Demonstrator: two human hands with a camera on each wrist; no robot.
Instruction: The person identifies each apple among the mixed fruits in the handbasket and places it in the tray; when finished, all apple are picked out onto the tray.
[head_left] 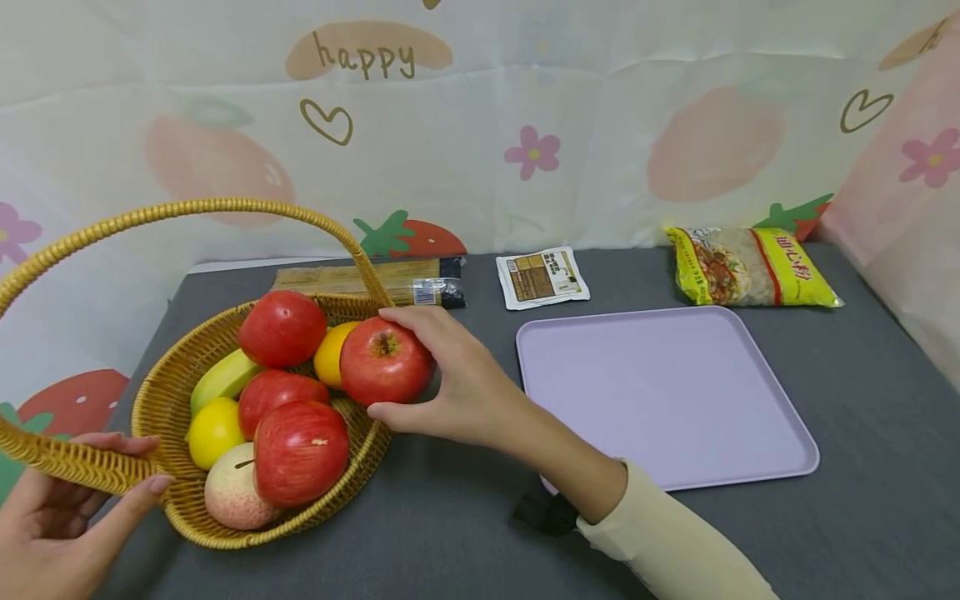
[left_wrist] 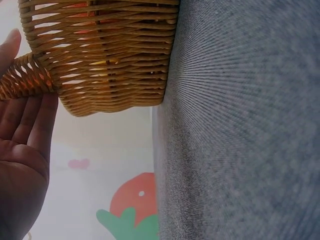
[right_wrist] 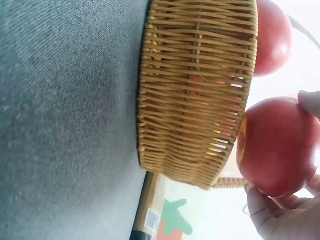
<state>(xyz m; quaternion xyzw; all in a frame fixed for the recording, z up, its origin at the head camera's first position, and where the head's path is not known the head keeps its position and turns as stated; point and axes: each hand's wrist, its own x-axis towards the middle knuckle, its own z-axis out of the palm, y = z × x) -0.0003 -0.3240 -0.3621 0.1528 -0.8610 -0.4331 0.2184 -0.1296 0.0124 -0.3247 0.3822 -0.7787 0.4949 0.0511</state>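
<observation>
1. Reaching in from the lower right, the right arm slants up and leftward, its pale sleeve [head_left: 675, 533] ending above the bare wrist.
2. At its end, the right hand [head_left: 467, 385] is clamped on a red apple [head_left: 386, 360], thumb on the near side, fingers on the far side.
3. That apple is at the right rim of the basket [head_left: 150, 408], just beside an orange [head_left: 330, 357]; whether it touches the rim, I cannot tell.
4. From the lower left, the left hand [head_left: 71, 546] grips the handle [head_left: 225, 206] close to where it joins the rim, thumb nearer, fingers beyond.
5. The two hands are well apart, with the basket between them on the gray table [head_left: 465, 533].
6. Beyond the right forearm lies a purple tray [head_left: 660, 400].
</observation>
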